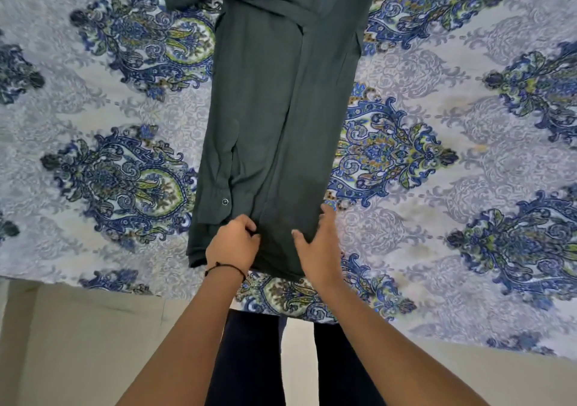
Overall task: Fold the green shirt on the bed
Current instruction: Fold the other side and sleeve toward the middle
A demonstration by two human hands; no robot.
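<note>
The dark green shirt (274, 118) lies on the bed as a long narrow strip, its sides folded inward, running from the near edge away from me. A sleeve with a buttoned cuff (218, 199) rests along its left side. My left hand (232, 245) is curled on the shirt's near hem, fingers pinching the cloth. My right hand (315, 246) rests on the hem's right corner, thumb on top and fingers along the edge, gripping the fabric. The far end of the shirt runs out of view at the top.
The bed wears a pale sheet (468, 124) with blue and green paisley medallions. Its near edge (93, 284) runs across the lower part of the view, with beige floor (78, 343) below. My dark-trousered legs (249, 358) stand against the bed.
</note>
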